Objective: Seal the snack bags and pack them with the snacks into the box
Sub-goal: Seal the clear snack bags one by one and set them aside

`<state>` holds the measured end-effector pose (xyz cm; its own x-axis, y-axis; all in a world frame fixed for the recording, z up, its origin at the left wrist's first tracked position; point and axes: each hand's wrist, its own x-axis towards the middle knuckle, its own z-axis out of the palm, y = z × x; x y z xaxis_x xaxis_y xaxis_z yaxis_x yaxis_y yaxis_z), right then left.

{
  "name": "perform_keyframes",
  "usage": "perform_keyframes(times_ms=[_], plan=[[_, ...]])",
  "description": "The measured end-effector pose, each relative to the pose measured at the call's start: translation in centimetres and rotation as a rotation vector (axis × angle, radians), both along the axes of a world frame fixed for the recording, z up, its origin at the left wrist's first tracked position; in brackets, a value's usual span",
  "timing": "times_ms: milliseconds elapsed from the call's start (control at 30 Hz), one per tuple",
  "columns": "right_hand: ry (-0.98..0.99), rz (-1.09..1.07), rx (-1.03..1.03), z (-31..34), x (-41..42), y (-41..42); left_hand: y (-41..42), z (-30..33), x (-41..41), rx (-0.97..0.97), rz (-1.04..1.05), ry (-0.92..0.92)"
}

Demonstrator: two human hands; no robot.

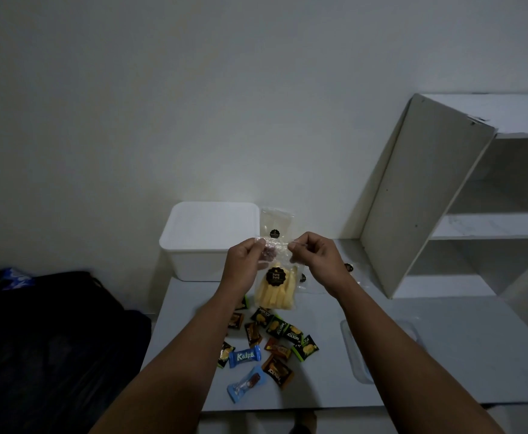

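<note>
I hold a clear snack bag (275, 289) of yellow sticks with a round black label upright above the white table (428, 346). My left hand (246, 261) pinches the bag's top edge on the left, and my right hand (314, 256) pinches it on the right. Behind it a second clear bag (276, 221) with a black sticker leans against the white box (207, 238) at the table's back. Several wrapped snacks (276, 336) in green, brown and blue wrappers lie scattered on the table below the held bag.
A clear lid (355, 355) lies flat on the table, partly under my right forearm. A white shelf unit (463, 198) stands at the right. Dark fabric (52, 339) covers the area left of the table. Small black stickers (348, 267) lie near my right wrist.
</note>
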<state>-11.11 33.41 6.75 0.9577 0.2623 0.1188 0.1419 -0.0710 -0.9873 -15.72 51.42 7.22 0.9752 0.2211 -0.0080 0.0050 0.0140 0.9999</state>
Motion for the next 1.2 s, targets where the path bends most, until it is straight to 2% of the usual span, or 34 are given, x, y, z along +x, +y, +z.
perform_keyframes(times_ms=[200, 433, 600, 800, 1067, 1200], plan=[[0.044, -0.003, 0.012, 0.2, -0.2, 0.1, 0.1, -0.4, 0.4, 0.092, -0.021, -0.026], [0.051, 0.006, 0.017, 0.5, -0.1, 0.4, 0.1, -0.9, 0.6, 0.069, -0.05, -0.001], [0.045, 0.052, -0.029, 0.1, -0.2, 0.8, 0.1, -1.2, 0.6, 0.138, -0.096, -0.015], [0.022, 0.055, -0.069, 0.1, -0.1, 1.0, 0.3, -1.4, 0.4, 0.076, -0.064, -0.007], [-0.009, 0.052, -0.143, -0.6, -0.6, 2.1, 0.9, -2.0, 0.4, 0.304, -0.105, -0.065], [0.018, 0.035, -0.173, -0.9, -0.7, 2.0, 1.2, -2.1, 0.5, 0.308, -0.13, -0.032]])
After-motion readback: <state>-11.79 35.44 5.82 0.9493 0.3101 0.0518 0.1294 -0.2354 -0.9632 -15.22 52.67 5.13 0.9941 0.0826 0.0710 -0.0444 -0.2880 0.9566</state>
